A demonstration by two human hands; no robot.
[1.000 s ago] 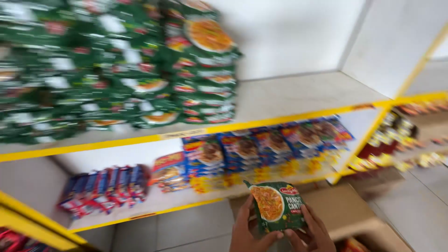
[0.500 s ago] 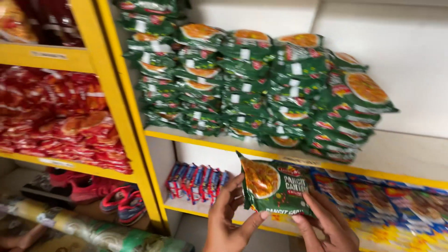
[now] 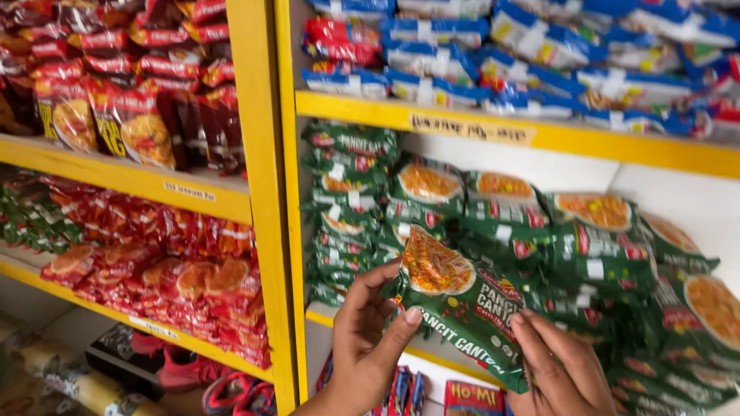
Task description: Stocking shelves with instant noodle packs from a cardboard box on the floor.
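I hold a green noodle packet [image 3: 462,308] with an orange noodle picture in both hands, tilted down to the right, in front of a shelf. My left hand [image 3: 370,339] pinches its left edge with thumb and fingers. My right hand [image 3: 559,370] grips its lower right corner. Right behind the packet lie stacks of matching green noodle packets [image 3: 539,231] on the yellow-edged shelf [image 3: 501,135].
Blue and red packets [image 3: 539,62] fill the shelf above. A yellow upright post [image 3: 266,192] divides the racks. Red snack packets [image 3: 154,115] and red noodle packets [image 3: 177,277] fill the left shelves. Red packs [image 3: 470,397] lie on the shelf below my hands.
The view has swung up and closer to the green stacks. The packet in my hands has risen towards them and tilted; both hands keep their hold.
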